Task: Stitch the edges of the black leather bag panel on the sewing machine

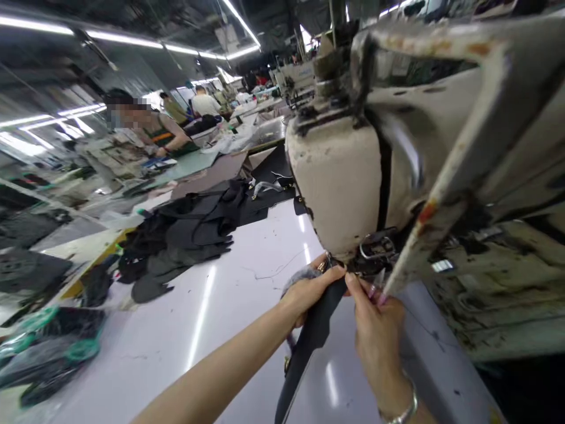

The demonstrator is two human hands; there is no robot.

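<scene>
A long black fabric piece (315, 327) hangs toward me from under the head of a pale sewing machine (339, 182). My left hand (304, 297) is closed on its upper left edge, thumb stretched toward the needle area. My right hand (375, 324) pinches the opposite edge close by, the two thumb tips nearly meeting. A thin pink and clear pointed object (380, 293) sticks up from the right hand; its kind cannot be made out. Greyish material and a small gold-coloured metal fitting (322, 266) show beside the left hand. The needle itself is hidden.
Stacked black fabric pieces (189, 235) lie on the white table (247, 282) at the left. Plastic-wrapped bundles (57, 347) sit at the near left. A rusty metal bar (450, 159) slants across the right side. Further back, a person (154, 126) works at another table.
</scene>
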